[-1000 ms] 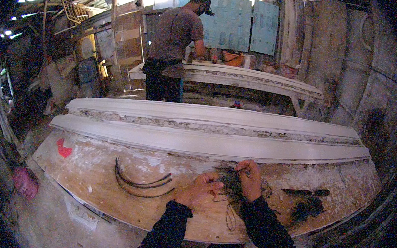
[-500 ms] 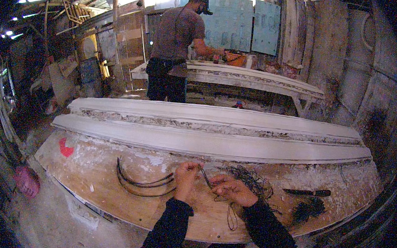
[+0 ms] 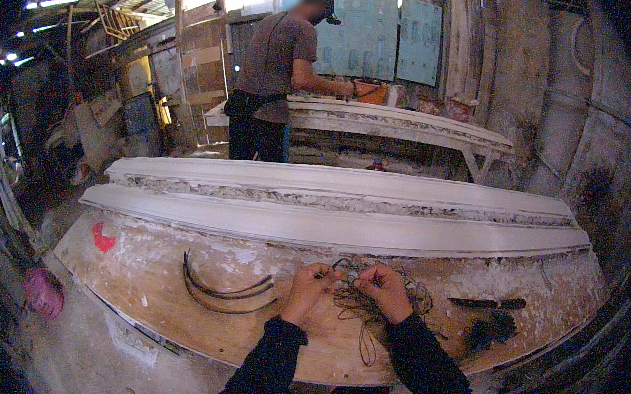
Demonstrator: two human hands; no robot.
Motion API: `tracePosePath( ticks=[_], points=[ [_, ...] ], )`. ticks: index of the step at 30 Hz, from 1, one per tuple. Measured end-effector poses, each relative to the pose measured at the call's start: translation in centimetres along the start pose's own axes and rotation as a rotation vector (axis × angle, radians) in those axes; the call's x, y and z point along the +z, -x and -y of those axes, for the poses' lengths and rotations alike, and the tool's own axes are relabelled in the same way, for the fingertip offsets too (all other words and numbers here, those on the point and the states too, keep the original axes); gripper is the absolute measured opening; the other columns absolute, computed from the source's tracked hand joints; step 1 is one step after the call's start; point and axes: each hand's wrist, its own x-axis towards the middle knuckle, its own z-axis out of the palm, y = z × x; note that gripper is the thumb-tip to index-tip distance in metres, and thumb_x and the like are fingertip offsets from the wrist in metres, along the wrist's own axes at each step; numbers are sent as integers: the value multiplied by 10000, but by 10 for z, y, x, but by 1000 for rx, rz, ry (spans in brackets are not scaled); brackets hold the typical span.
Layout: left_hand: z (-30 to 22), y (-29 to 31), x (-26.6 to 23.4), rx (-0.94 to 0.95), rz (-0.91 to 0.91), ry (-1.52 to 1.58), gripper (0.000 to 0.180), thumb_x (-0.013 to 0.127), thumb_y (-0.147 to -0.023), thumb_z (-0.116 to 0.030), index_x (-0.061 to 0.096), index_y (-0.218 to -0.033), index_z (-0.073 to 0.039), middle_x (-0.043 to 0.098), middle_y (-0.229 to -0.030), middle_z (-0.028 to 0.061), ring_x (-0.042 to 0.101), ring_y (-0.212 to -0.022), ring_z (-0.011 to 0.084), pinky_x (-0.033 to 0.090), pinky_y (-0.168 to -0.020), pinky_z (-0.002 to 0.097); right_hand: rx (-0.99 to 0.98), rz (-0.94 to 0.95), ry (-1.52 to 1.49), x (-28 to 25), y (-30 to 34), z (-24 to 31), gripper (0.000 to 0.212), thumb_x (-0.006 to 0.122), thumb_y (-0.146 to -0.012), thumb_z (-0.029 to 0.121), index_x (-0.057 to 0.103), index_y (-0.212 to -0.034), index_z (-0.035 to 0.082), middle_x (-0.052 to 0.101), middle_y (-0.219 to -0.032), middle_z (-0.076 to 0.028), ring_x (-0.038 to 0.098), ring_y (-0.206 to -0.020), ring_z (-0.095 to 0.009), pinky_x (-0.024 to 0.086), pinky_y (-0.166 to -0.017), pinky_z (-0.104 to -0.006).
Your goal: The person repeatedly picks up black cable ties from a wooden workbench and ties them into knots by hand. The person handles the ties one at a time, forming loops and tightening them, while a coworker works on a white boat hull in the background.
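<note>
My left hand (image 3: 311, 291) pinches a thin dark cord (image 3: 341, 263) near the middle of the worktable's near side. Close to its right, my right hand (image 3: 388, 292) has its fingertips pinched on the same cord, which bends up in a small loop between the two. Under and around my right hand spreads a loose tangle of dark cord (image 3: 420, 300), and one loop hangs toward the table's near edge. Several curved dark strips (image 3: 228, 294) lie left of my left hand. A dark-handled knife (image 3: 486, 303) rests to the right, beside a dark frayed bunch (image 3: 492, 332).
Two long white mouldings (image 3: 328, 225) run across the wooden worktable (image 3: 165, 318) beyond my hands. A red scrap (image 3: 103, 237) lies at left. Farther off, a person (image 3: 274, 60) works at another white-topped bench (image 3: 402, 130) beside an orange container (image 3: 370, 92).
My hands have drawn level, both pinching now, with the cord bent in a loop between them. My left hand moved slightly right. The person behind shifted a little left.
</note>
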Motion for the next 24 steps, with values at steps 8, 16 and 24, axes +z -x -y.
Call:
tracePosePath(
  ticks=[8,16,24],
  points=[
    [-22,24,10,158,268,-556,205,543,-792,-310,591,-822,-114,594,-753,30,561,-680,173,437,-617,311,-215,-247,369,-5,-5,-12,90,602,-761,60,584,-848,45,543,-752,-24,507,-735,-138,415,-692,-274],
    [10,5,13,96,520,-161,158,614,-795,-173,540,-707,-65,529,-676,-26,469,-598,59,393,-529,224,-243,-284,320,-10,-10,-24,145,501,-824,95,598,-922,52,553,-828,-75,516,-814,-203,395,-773,-306],
    [3,-1,-2,443,-386,-555,175,651,-743,-186,543,-693,-58,526,-658,10,498,-593,101,400,-528,231,-185,-189,353,-16,-8,-14,50,588,-770,105,587,-779,56,552,-832,-58,514,-848,-165,389,-787,-307]
  ],
)
